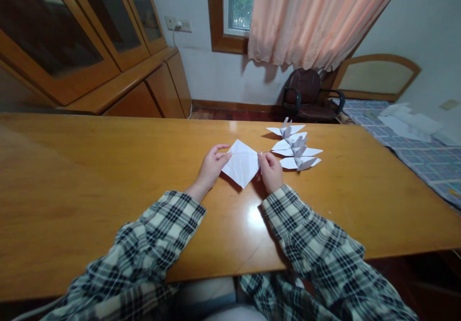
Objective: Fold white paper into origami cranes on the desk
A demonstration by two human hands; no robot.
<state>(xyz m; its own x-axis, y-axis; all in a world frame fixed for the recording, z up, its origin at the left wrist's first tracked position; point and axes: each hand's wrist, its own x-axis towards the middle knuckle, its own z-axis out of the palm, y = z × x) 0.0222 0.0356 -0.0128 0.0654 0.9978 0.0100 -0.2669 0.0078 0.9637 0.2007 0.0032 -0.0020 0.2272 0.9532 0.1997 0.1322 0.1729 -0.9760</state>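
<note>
A folded white sheet of paper (242, 165) with crease lines is held up over the table, one corner pointing toward me and one away. My left hand (213, 165) pinches its left corner between thumb and fingers. At the right corner, my right hand (271, 170) grips the paper with its fingers curled closed. Just past my right hand, several white folded paper cranes (300, 161) stand in a row with wings spread.
The wooden table (118, 167) stretches to both sides. Left stands a glass-doored cabinet (118, 57). A brown office chair (308, 93) is beyond the far edge, under a pink curtain (309, 18). A bed with a checked cover (403, 153) lies at right.
</note>
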